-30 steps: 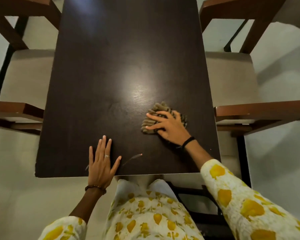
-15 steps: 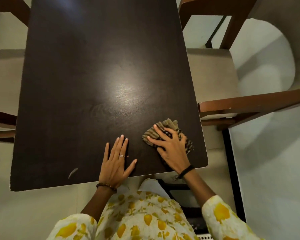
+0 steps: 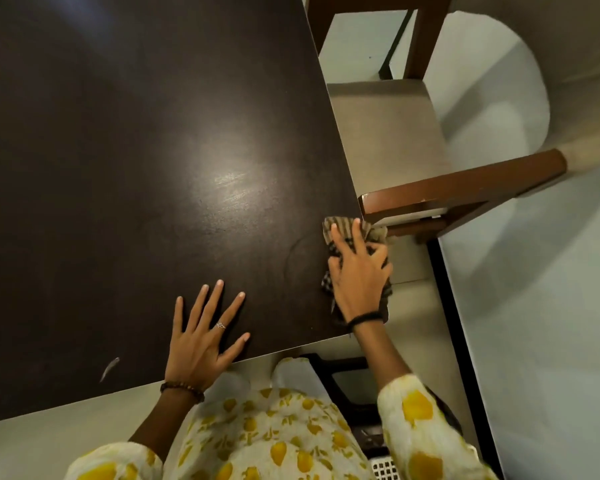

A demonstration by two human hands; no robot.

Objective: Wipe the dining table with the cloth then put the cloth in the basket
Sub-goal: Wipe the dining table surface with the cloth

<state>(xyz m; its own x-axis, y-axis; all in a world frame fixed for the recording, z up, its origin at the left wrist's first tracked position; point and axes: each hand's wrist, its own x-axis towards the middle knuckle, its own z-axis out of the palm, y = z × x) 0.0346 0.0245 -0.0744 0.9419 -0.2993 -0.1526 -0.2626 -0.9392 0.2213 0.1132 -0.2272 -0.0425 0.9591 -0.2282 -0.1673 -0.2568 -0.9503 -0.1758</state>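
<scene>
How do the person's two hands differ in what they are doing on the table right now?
The left hand lies flat with fingers spread on the bare dining table, touching no cloth; the right hand presses on the striped cloth. The left hand sits near the table's near edge; the right hand is at its right edge, where the cloth overhangs. The left hand wears a ring; none shows on the right. Both wrists wear a band.

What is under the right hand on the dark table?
A striped brown cloth lies under the right hand, at the dark wooden table's right edge. The hand covers the cloth's middle.
</scene>
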